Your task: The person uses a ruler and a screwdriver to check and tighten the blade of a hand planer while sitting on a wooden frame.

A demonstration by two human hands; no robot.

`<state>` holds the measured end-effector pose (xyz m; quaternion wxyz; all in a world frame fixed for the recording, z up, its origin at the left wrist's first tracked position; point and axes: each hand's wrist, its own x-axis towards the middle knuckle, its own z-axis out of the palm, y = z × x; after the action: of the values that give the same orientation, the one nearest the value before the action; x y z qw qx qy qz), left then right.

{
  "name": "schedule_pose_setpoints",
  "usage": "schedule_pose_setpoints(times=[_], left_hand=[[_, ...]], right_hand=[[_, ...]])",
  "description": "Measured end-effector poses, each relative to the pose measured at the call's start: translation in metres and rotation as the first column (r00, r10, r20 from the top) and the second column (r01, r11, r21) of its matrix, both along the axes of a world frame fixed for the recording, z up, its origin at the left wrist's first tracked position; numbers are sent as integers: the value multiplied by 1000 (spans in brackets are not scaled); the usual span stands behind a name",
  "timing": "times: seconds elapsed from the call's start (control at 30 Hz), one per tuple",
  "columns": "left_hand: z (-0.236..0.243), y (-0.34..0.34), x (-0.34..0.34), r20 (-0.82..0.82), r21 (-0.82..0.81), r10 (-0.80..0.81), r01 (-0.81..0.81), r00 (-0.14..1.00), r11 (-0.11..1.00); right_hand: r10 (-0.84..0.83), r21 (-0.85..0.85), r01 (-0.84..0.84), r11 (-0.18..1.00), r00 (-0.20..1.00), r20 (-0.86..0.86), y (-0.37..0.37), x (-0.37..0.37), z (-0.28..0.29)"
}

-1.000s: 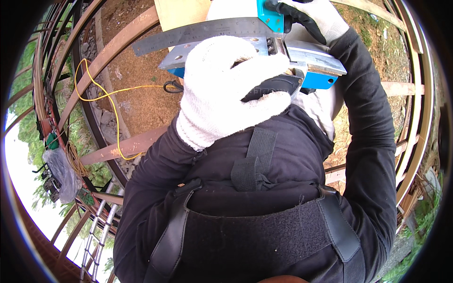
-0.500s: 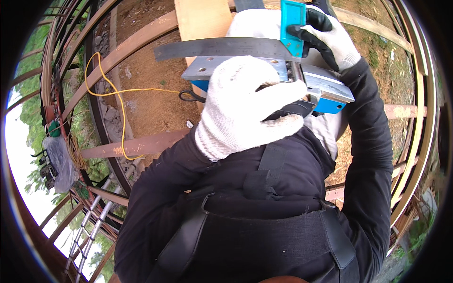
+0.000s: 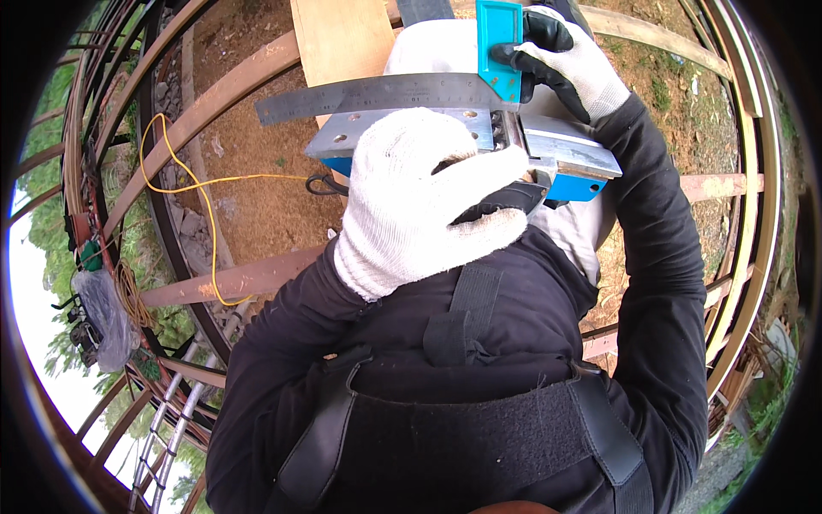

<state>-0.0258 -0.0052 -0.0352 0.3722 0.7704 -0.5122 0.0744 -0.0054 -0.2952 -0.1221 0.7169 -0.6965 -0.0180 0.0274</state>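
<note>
An electric hand planer with a blue body lies sole up across my lap, its metal plates and the slot between them facing me. My left hand, in a white knit glove, is closed around its black handle; the palm side is hidden. In a white glove with black-coated fingers, my right hand grips the turquoise handle of a try square. The square's grey marked blade stretches leftward over the far edge of the planer's sole. Whether the blade touches the sole, I cannot tell.
A pale wooden board lies beyond the planer. A yellow cord runs leftward from the planer's black cable. Wooden beams cross above bare soil around me. A ladder and a plastic-covered bundle are at left.
The view has shifted, so hands, planer and square appear slightly further left. The square's blade has tilted a little, and its markings show more clearly. Both grips stay the same.
</note>
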Motion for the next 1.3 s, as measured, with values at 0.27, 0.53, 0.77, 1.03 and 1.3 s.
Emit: schedule_pose_setpoints(times=[0.27,0.53,0.77,1.03,1.3], left_hand=[[-2,4,-6,-21,-77,73,-75,997,994],[2,14,-5,12,-70,56,-55,998,996],[7,28,-2,-15,-143,39,-41,999,989],[18,46,21,95,-206,193,-171,977,964],[8,53,64,69,-42,314,-312,947,949]], right_hand=[[16,-30,-19,999,994,-109,-10,0,16],[-155,63,159,985,986,-64,38,-27,95],[-93,-40,92,995,995,-41,46,-29,107],[-14,13,15,1000,999,-47,44,-30,97],[7,-58,-18,998,984,-181,48,-30,108]])
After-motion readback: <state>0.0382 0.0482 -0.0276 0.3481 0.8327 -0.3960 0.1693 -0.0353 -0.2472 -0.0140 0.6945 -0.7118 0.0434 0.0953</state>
